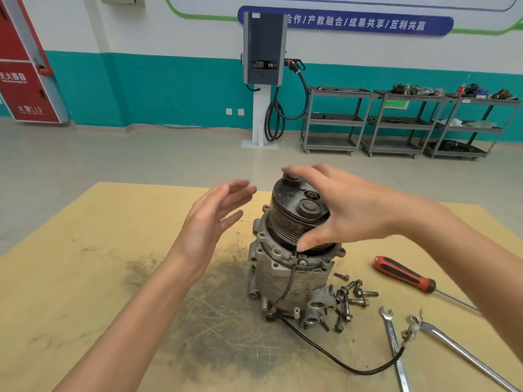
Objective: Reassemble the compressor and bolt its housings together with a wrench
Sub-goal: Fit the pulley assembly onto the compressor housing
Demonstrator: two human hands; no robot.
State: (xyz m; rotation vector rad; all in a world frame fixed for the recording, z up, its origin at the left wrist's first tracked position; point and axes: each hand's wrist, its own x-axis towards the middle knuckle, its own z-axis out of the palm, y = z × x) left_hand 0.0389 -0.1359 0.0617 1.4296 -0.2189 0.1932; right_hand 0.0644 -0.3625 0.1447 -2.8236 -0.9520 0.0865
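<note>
The compressor [283,278] stands upright on the yellow table [99,278], grey aluminium body below, black grooved pulley and clutch [294,219] on top, tilted. My right hand [348,210] grips the black pulley part from the right, thumb low on its rim and fingers over the top. My left hand [212,219] hovers to the left of the compressor with straight fingers, holding nothing. Several loose bolts [351,298] lie beside the body's right side. Two wrenches [393,343] [464,355] lie at the front right.
A red-handled screwdriver [404,274] lies to the right of the bolts. A black cable [348,366] runs from the compressor across the table towards the wrenches. Dark grease stains [215,312] mark the table. Grey shelf carts [396,123] and a charging post [264,77] stand by the far wall.
</note>
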